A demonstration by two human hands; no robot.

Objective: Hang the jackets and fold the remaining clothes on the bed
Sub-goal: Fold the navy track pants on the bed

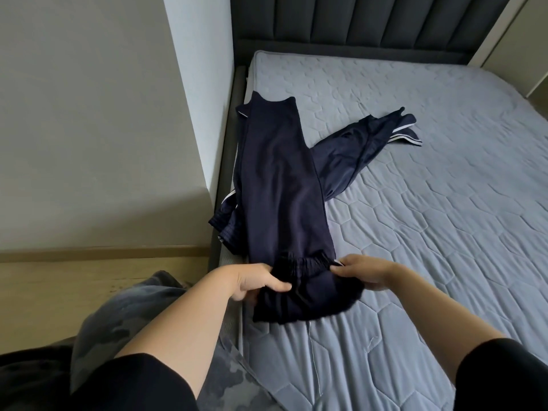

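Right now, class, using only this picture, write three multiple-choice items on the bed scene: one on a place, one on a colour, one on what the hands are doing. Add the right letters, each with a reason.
1. Where do the trousers lie?
A) on the floor
B) along the left edge of the mattress
C) draped over the headboard

2. What colour are the stripes on the other garment?
A) white
B) red
C) yellow

3. What are the left hand and right hand doing?
A) both hang empty
B) one holds a hanger
C) both grip the trousers at the waistband

Answers:
1 B, the trousers run lengthways beside the mattress's left edge.
2 A, pale white lines show near the end of that garment.
3 C, fingers curl on the cloth at either side of the gathered waistband.
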